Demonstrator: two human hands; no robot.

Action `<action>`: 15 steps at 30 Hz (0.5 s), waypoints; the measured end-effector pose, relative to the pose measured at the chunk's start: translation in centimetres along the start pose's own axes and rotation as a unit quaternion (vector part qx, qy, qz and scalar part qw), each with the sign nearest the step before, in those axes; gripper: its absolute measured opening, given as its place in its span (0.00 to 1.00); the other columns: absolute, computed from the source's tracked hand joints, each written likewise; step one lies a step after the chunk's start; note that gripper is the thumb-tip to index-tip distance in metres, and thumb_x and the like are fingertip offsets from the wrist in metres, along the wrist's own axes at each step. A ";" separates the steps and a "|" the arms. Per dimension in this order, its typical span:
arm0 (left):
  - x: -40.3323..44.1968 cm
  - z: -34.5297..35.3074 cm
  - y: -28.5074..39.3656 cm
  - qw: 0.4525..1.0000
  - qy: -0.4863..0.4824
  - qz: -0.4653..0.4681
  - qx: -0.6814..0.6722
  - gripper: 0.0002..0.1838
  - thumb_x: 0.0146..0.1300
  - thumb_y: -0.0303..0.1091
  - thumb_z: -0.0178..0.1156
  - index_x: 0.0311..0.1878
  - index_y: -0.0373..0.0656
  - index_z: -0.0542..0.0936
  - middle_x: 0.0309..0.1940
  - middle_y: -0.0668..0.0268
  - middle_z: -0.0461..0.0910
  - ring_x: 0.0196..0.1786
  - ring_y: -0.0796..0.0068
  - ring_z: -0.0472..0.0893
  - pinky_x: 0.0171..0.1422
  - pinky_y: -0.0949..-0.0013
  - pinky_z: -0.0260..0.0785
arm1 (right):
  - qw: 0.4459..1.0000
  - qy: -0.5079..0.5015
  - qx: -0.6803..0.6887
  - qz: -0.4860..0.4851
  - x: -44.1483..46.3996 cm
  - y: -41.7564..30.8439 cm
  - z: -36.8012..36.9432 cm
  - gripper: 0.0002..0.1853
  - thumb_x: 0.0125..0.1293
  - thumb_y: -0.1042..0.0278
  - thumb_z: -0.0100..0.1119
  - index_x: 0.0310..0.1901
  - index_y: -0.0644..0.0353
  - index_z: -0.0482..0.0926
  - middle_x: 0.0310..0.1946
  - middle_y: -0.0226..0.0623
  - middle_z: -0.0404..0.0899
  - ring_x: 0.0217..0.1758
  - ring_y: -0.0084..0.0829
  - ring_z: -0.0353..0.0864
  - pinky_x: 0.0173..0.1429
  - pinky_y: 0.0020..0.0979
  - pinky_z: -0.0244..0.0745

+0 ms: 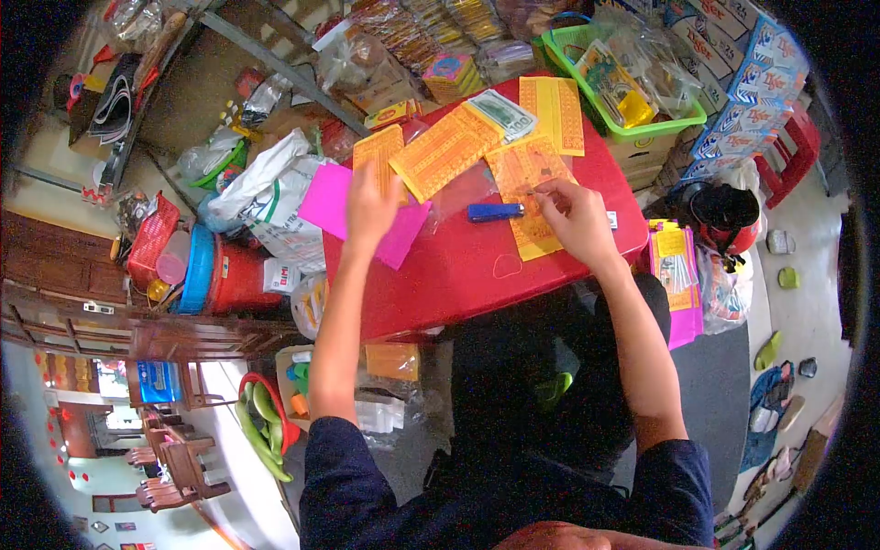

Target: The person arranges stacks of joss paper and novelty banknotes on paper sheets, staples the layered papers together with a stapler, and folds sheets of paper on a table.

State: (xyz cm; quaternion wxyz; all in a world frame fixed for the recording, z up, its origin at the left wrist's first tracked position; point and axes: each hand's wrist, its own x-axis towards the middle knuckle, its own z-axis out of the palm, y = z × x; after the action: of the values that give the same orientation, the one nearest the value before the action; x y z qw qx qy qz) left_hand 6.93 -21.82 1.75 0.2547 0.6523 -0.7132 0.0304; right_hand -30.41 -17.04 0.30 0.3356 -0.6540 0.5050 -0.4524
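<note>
On the red table (440, 293) lie several orange printed papers. My left hand (371, 206) is over the pink sheet (325, 203), at the lower end of a narrow orange paper (380, 147); motion blurs its fingers. My right hand (576, 215) has thumb and fingertips pinched together above a long orange paper (527, 174); what they hold, if anything, is too small to tell. Between the hands rests a blue stapler-like object (495, 212). A wide orange paper (449, 151) and a green-and-white banknote-like paper (504, 115) lie behind, beside a yellow-orange sheet (553, 115).
A green basket (655, 126) of packets stands behind the table at the right. White plastic bags (270, 197) and a red tub (243, 275) are at the left. Bundled papers in pink wrapping (674, 275) sit beside the table's right edge.
</note>
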 end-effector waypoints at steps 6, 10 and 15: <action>-4.3 -2.0 -15.3 0.944 -0.027 -0.328 -0.023 0.41 0.69 0.58 0.63 0.69 0.28 0.73 0.66 0.40 0.77 0.70 0.48 0.76 0.74 0.52 0.65 | 1.000 -0.013 -0.003 0.006 0.0 -0.3 0.0 0.09 0.68 0.66 0.66 0.46 0.60 0.88 0.30 0.48 0.87 0.32 0.41 0.90 0.38 0.39 0.82; -6.2 0.0 -20.1 0.897 0.047 -0.366 -0.243 0.41 0.71 0.61 0.62 0.69 0.30 0.76 0.68 0.53 0.78 0.70 0.62 0.76 0.73 0.61 0.65 | 1.000 -0.016 -0.008 0.012 0.1 -0.4 0.2 0.09 0.69 0.66 0.66 0.46 0.61 0.88 0.31 0.48 0.88 0.31 0.41 0.89 0.38 0.39 0.82; -5.6 -0.5 -20.0 0.870 0.072 -0.394 -0.287 0.31 0.70 0.54 0.68 0.61 0.33 0.83 0.57 0.58 0.85 0.60 0.69 0.80 0.66 0.62 0.68 | 1.000 0.000 0.005 0.000 0.3 0.2 0.5 0.10 0.69 0.67 0.66 0.45 0.63 0.88 0.32 0.48 0.88 0.30 0.40 0.89 0.38 0.37 0.81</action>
State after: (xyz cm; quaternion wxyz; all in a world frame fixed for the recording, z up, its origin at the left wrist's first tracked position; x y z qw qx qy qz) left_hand 26.16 -19.45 -5.88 0.4725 0.7733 -0.3537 -0.2315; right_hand -29.95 -17.37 0.02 0.3392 -0.6524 0.5027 -0.4545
